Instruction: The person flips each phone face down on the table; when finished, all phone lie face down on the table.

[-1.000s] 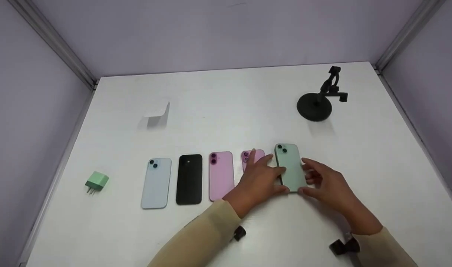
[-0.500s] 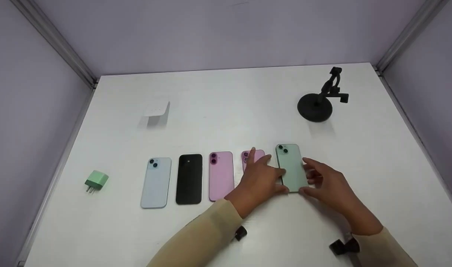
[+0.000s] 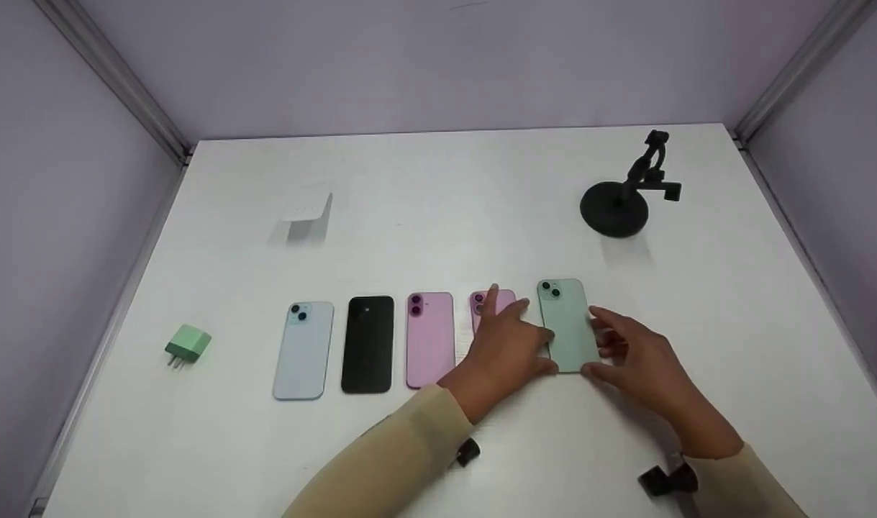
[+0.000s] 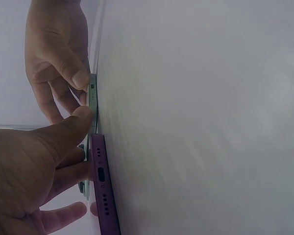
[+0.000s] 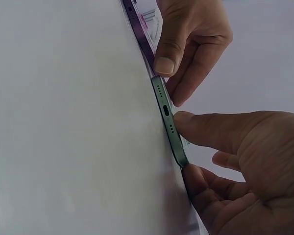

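Observation:
A light green phone [image 3: 569,327] lies back up on the white table, at the right end of a row of phones. My right hand [image 3: 639,363] holds its lower right corner, with the thumb over the back and curled fingers along the side edge, as the right wrist view shows. At the lower left corner is the thumb of my left hand [image 3: 501,352]. Its index finger touches the left edge, and the other fingers spread over a pink phone [image 3: 506,296], mostly hidden beneath the hand. In the left wrist view, the pink phone's bottom edge [image 4: 104,183] shows its port.
Further left lie another pink phone [image 3: 429,345], a black phone [image 3: 367,349] and a pale blue phone [image 3: 305,352]. A green plug charger [image 3: 188,343] is at far left. Behind stand a white bent piece [image 3: 309,212] and a black stand [image 3: 615,208].
The head view has shifted slightly. Both hands and the phones keep almost the same positions, with the hands still at the green phone's sides.

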A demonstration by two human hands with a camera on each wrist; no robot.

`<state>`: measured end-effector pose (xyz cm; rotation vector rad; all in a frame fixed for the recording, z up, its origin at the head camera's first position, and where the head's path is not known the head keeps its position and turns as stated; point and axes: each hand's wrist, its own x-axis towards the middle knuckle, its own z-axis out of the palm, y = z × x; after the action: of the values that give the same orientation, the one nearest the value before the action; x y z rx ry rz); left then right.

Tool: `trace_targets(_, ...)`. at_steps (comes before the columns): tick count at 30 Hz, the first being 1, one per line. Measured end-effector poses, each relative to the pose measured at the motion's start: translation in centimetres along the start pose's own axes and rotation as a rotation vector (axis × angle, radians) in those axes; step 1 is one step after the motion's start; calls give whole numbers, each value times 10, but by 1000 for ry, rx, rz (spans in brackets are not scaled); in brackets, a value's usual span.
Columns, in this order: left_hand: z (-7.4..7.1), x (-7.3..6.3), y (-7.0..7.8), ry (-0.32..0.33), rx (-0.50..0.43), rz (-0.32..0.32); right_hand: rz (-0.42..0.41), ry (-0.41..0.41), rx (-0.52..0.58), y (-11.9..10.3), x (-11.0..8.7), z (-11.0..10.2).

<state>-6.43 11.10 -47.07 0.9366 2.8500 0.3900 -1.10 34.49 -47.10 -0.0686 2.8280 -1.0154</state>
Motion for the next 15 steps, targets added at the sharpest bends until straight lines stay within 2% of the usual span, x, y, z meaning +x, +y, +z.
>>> trace_targets(10, -2, -3, 3, -13, 52, 39, -19, 7, -4, 0, -4, 1)
trace_targets(15, -3, -6, 1, -19, 42, 57, -48, 3, -12, 4, -3, 0)
